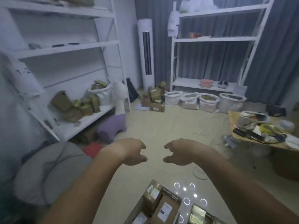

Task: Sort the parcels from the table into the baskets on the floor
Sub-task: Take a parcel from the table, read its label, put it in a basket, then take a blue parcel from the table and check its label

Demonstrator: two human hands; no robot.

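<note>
A pale floor [161, 126] spreads across the room, grey curtains [210, 62] hang along the far wall, and white shelving stands on both sides: the left rack [68, 46] carries brown parcels on its lowest shelf, the right rack [215, 39] is backed by the curtains. A tall white fan unit [146, 52] stands between them. Four white sacks [205, 101] sit in a row under the right rack, filled with packages. A cluttered wooden table [275, 143] sits at right. Taped parcels [161, 206] lie at the bottom edge. Left hand [132, 152] and right hand [178, 152] hang loosely curled, holding nothing.
</note>
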